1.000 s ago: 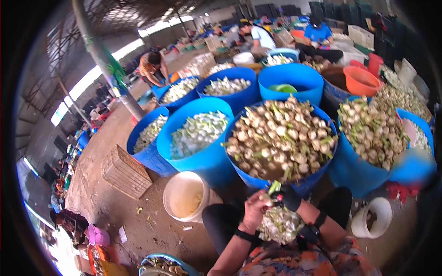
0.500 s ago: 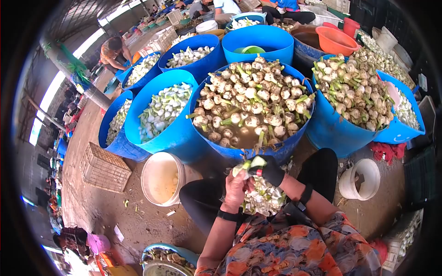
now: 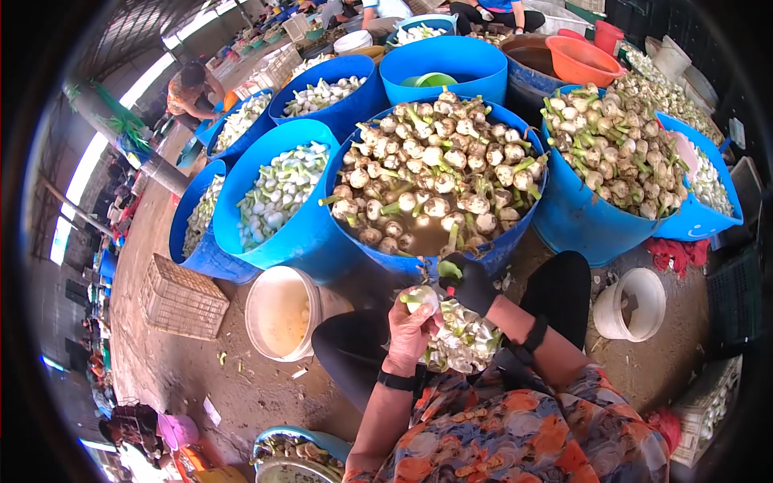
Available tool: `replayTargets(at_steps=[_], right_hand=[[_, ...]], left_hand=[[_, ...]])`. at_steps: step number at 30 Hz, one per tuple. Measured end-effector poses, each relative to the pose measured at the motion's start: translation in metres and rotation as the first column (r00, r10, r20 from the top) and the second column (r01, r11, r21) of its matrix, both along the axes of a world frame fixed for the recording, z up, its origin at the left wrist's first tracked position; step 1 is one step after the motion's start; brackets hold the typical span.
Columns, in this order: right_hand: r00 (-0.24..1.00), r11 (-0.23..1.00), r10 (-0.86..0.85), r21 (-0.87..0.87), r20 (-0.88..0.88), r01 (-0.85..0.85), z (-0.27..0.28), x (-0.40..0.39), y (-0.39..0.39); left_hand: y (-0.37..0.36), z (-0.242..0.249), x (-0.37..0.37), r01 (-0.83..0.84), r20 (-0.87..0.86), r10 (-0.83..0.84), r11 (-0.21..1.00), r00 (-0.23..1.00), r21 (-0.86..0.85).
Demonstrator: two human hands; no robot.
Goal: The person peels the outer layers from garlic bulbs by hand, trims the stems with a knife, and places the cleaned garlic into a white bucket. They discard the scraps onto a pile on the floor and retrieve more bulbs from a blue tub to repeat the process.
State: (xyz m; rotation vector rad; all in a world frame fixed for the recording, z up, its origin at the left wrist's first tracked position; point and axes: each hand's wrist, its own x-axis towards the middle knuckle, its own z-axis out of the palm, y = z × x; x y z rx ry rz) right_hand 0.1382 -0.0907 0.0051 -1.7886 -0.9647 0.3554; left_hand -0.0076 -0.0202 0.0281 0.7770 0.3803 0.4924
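Observation:
My bare left hand is closed around a pale garlic bulb, held just above my lap. Beside it, to the right, my right hand wears a dark glove, its fingers bent together. A green piece of garlic stem or skin shows at those fingers, with a small red object below it that I cannot identify. Underneath both hands, white and green garlic peelings are heaped between my legs. In front stands a big blue tub of unpeeled, muddy garlic bulbs in brown water.
Peeled white bulbs fill another blue tub on the left. Dirty bulbs are piled in a tub on the right. White buckets stand either side of my legs, near a woven basket. A co-worker bends at far left.
My hands have moved apart. The bulb in my left hand now shows whiter, and a green piece has come away with my gloved right hand. The view has shifted slightly.

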Motion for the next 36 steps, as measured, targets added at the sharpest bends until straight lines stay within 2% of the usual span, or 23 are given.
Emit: replayTargets(at_steps=[2, 4, 6, 8, 10, 11, 13, 14, 16, 17, 18, 19, 20, 22, 24, 26, 27, 28, 29, 30, 32, 34, 36], right_hand=[[0.937, 0.941, 0.259, 0.28, -0.233, -0.191, 0.003, -0.004, -0.004], [0.945, 0.936, 0.263, 0.289, -0.195, -0.201, 0.002, -0.007, -0.008], [0.952, 0.945, 0.227, 0.19, 0.204, -0.266, -0.002, -0.008, -0.009], [0.943, 0.956, 0.209, 0.149, 0.258, -0.252, -0.002, -0.011, -0.013], [0.922, 0.976, 0.19, 0.037, 0.336, -0.215, 0.004, -0.014, -0.015], [0.923, 0.976, 0.188, 0.036, 0.335, -0.213, 0.005, -0.014, -0.017], [0.929, 0.984, 0.172, -0.015, 0.327, -0.177, 0.008, -0.014, -0.018], [0.929, 0.984, 0.173, -0.015, 0.327, -0.178, 0.007, -0.013, -0.017], [0.947, 0.985, 0.093, 0.108, 0.309, -0.132, 0.0, -0.011, -0.015], [0.946, 0.985, 0.093, 0.109, 0.31, -0.133, -0.002, -0.008, -0.014], [0.985, 0.979, 0.168, 0.124, -0.045, -0.162, -0.006, -0.003, -0.014], [0.891, 0.971, 0.229, 0.149, -0.393, -0.184, -0.009, 0.001, -0.012], [0.891, 0.971, 0.233, 0.151, -0.39, -0.188, -0.015, 0.002, -0.011], [0.855, 0.95, 0.257, 0.278, -0.451, -0.139, -0.013, 0.001, -0.009], [0.824, 0.926, 0.321, 0.338, -0.467, -0.169, -0.012, -0.002, -0.014], [0.653, 0.859, 0.451, 0.496, -0.608, -0.131, -0.013, -0.009, -0.015], [0.803, 0.852, 0.45, 0.458, -0.39, -0.254, -0.006, -0.008, -0.014], [0.802, 0.851, 0.453, 0.456, -0.388, -0.26, 0.001, -0.01, -0.016], [0.627, 0.823, 0.518, 0.538, -0.581, -0.182, 0.009, -0.013, -0.02], [0.399, 0.802, 0.57, 0.591, -0.718, -0.082, 0.018, -0.016, -0.022], [0.396, 0.824, 0.553, 0.551, -0.733, -0.131, 0.011, -0.008, -0.032], [0.156, 0.728, 0.683, 0.682, -0.714, -0.068, 0.02, -0.007, -0.042], [0.262, 0.803, 0.584, 0.595, -0.768, -0.046, 0.007, -0.003, -0.048]], left_hand=[[0.0, -0.001, 0.001, -0.063, -0.104, 0.067, 0.997, 0.992, 0.042], [0.0, -0.003, 0.003, -0.079, -0.159, 0.082, 0.997, 0.984, 0.026], [0.0, -0.006, 0.002, -0.031, -0.271, 0.1, 0.969, 0.957, 0.245], [-0.001, -0.01, 0.003, -0.007, -0.304, 0.103, 0.954, 0.947, 0.301], [-0.003, -0.017, 0.008, -0.011, -0.347, 0.297, 0.774, 0.89, 0.633], [-0.004, -0.02, 0.007, -0.009, -0.348, 0.294, 0.774, 0.89, 0.633], [-0.006, -0.013, 0.005, 0.014, -0.39, 0.208, 0.869, 0.897, 0.495], [-0.005, -0.01, 0.004, 0.013, -0.39, 0.209, 0.869, 0.897, 0.495], [0.0, -0.006, 0.0, 0.116, -0.323, -0.032, 0.963, 0.946, 0.245], [0.002, -0.005, -0.002, 0.115, -0.322, -0.031, 0.962, 0.946, 0.246], [0.003, -0.005, -0.004, 0.18, -0.221, -0.144, 0.972, 0.964, 0.149], [0.004, -0.004, -0.005, 0.252, -0.108, -0.245, 0.966, 0.963, 0.06], [0.004, -0.004, -0.004, 0.249, -0.106, -0.242, 0.966, 0.965, 0.063], [-0.001, -0.003, -0.002, 0.106, -0.125, -0.101, 0.994, 0.987, 0.037], [0.002, -0.02, 0.0, 0.06, -0.168, -0.044, 0.994, 0.985, 0.093], [0.005, -0.034, 0.001, -0.137, -0.226, 0.119, 0.989, 0.967, -0.061], [0.007, -0.034, 0.0, -0.113, -0.15, 0.092, 0.984, 0.984, -0.136], [0.009, -0.034, 0.002, -0.117, -0.147, 0.097, 0.984, 0.984, -0.137], [0.012, -0.035, 0.003, -0.133, -0.145, 0.099, 0.959, 0.984, -0.249], [0.013, -0.034, 0.004, -0.147, -0.145, 0.1, 0.922, 0.984, -0.358], [0.022, -0.034, 0.002, -0.18, -0.178, 0.117, 0.899, 0.977, -0.399], [0.028, -0.034, 0.001, -0.148, -0.108, 0.11, 0.872, 0.988, -0.466], [0.036, -0.039, 0.003, -0.183, -0.12, 0.142, 0.853, 0.983, -0.489]])
